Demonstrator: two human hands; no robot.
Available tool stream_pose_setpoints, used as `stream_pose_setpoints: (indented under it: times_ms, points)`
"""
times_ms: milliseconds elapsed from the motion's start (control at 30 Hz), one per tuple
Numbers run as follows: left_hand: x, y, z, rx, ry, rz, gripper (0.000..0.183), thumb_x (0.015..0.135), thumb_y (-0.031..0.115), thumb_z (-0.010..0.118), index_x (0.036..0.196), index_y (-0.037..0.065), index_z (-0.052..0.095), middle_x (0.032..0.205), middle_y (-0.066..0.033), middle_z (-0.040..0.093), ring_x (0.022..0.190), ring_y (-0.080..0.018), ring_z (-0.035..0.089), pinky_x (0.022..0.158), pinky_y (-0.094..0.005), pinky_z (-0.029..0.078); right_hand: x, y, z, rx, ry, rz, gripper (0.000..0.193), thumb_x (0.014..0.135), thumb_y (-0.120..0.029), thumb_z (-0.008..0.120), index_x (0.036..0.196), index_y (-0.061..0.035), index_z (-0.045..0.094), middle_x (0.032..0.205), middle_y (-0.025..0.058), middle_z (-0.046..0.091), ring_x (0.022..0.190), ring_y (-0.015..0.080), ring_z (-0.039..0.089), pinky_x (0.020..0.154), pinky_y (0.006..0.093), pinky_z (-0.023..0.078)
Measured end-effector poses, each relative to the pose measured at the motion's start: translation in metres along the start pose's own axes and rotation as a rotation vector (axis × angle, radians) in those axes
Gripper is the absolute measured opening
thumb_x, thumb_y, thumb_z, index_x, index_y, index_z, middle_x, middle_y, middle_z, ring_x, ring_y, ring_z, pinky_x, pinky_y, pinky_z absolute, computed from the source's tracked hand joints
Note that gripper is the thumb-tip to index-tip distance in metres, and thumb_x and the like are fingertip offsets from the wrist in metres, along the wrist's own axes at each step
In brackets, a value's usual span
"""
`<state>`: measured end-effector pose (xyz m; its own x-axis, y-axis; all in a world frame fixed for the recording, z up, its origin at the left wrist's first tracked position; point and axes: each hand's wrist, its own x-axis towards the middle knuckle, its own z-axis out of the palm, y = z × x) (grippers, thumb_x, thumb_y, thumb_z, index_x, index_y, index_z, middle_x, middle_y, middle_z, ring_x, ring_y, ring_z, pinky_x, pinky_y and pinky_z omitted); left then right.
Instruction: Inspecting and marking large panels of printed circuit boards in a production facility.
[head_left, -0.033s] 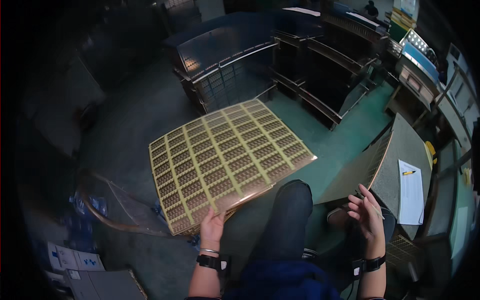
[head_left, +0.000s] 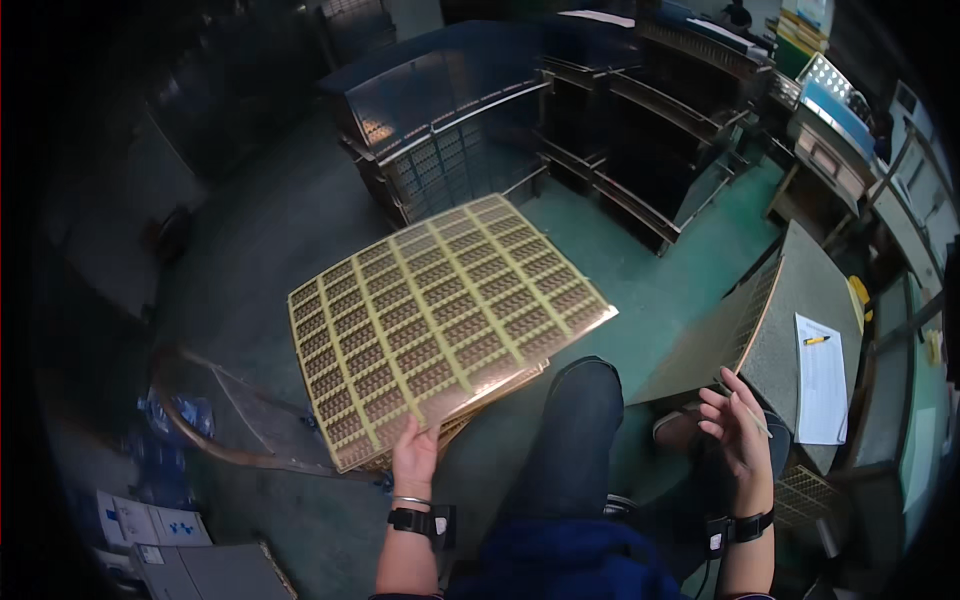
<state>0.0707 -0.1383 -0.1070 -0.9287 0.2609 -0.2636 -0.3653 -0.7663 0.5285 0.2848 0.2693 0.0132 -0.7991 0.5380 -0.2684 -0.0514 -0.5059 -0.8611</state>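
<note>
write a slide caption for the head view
Left hand gripping a gridded panel by its near edge, right hand apart from it.

A: What's in the middle?
B: Sheet (head_left: 445, 315), over a stack (head_left: 500, 393) of others. Left hand (head_left: 414, 455) at its near edge, leg (head_left: 585, 415) just right of stack.
A: Right side?
B: Board (head_left: 785, 320), paper (head_left: 820, 395) on it, pen (head_left: 817, 340) on the paper. Right hand (head_left: 738, 430) left of paper, near board's near end.
A: Behind?
B: Racks (head_left: 440, 90) beyond the sheet, on the floor (head_left: 590, 225). Boxes (head_left: 205, 575) near left, left of left hand.
</note>
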Motion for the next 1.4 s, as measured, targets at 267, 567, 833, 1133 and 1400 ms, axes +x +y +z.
stream_pose_setpoints:
  times_ms: [267, 567, 833, 1133, 1400]
  points:
    - [0.001, 0.014, -0.112, 0.572, 0.522, -0.571, 0.049, 0.091, 0.033, 0.049, 0.125, 0.000, 0.037, 0.129, -0.0191, 0.044, 0.113, -0.0334, 0.049, 0.091, -0.0429, 0.045, -0.036, -0.022, -0.039, -0.084, 0.174, -0.036, 0.040, 0.092, -0.016, 0.047, 0.127, 0.0010, 0.040, 0.103, 0.0196, 0.061, 0.086, 0.0204, 0.063, 0.072, 0.0296, 0.054]
    - [0.045, 0.094, 0.140, 1.644, -0.302, -0.805, 0.035, 0.091, 0.021, 0.051, 0.119, 0.001, 0.051, 0.109, -0.0091, 0.060, 0.096, -0.0175, 0.059, 0.079, -0.0292, 0.049, -0.124, -0.110, -0.072, -0.748, 0.175, 0.134, 0.034, 0.090, -0.012, 0.050, 0.120, 0.0033, 0.048, 0.097, 0.0174, 0.064, 0.083, 0.0192, 0.063, 0.073, 0.0292, 0.051]
    - [0.108, -0.169, 0.297, 1.142, -0.792, -0.517, 0.039, 0.090, 0.027, 0.053, 0.122, 0.003, 0.048, 0.116, -0.0134, 0.056, 0.105, -0.0210, 0.055, 0.089, -0.0338, 0.046, -0.047, -0.010, -0.066, -0.903, 0.473, -0.368, 0.027, 0.086, -0.002, 0.052, 0.113, -0.0012, 0.055, 0.099, 0.0161, 0.064, 0.083, 0.0199, 0.064, 0.073, 0.0291, 0.051]
    - [0.065, -0.374, 0.269, 1.021, -0.848, -0.652, 0.058, 0.083, 0.027, 0.063, 0.130, 0.004, 0.039, 0.133, -0.0174, 0.040, 0.124, -0.0263, 0.038, 0.101, -0.0373, 0.033, -0.033, 0.009, -0.074, -1.377, 0.455, -0.604, 0.040, 0.064, 0.005, 0.057, 0.101, -0.0097, 0.063, 0.093, 0.0094, 0.066, 0.077, 0.0246, 0.064, 0.066, 0.0308, 0.051]
    - [0.062, -0.387, 0.277, 0.988, -0.835, -0.728, 0.073, 0.078, 0.020, 0.069, 0.137, 0.007, 0.028, 0.138, -0.0194, 0.031, 0.127, -0.0307, 0.033, 0.103, -0.0398, 0.031, -0.036, 0.010, -0.086, -1.400, 0.488, -0.586, 0.040, 0.063, 0.000, 0.060, 0.101, -0.0118, 0.064, 0.090, 0.0053, 0.066, 0.070, 0.0200, 0.062, 0.059, 0.0293, 0.049]
